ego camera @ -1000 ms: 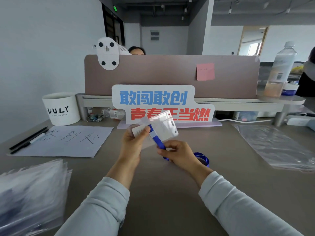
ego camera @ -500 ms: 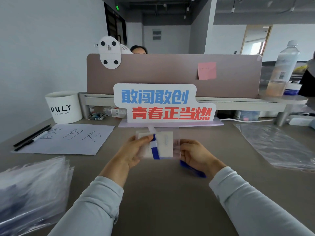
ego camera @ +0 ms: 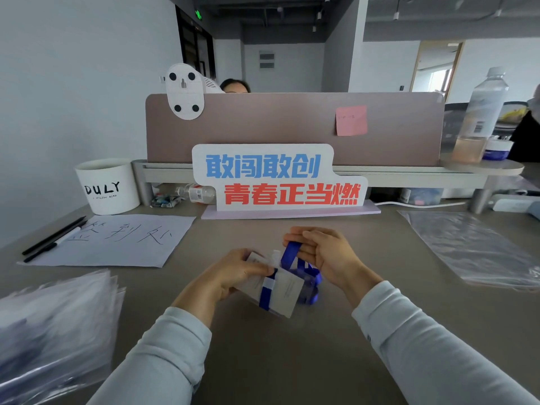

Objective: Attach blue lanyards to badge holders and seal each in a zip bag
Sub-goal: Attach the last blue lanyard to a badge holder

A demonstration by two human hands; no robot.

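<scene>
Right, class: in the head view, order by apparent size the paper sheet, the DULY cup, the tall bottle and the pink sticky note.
1. paper sheet
2. DULY cup and tall bottle: too alike to rank
3. pink sticky note, smallest, though it sits farther back

— Where are you looking from?
— I have one view: a wide-angle camera on the wearer's head. It faces forward and down across the grey-brown counter (ego camera: 292,361) toward the mauve desk partition (ego camera: 263,127).
— How near?
— Close. The left hand (ego camera: 233,273) and the right hand (ego camera: 330,255) sit mid-frame.
</scene>
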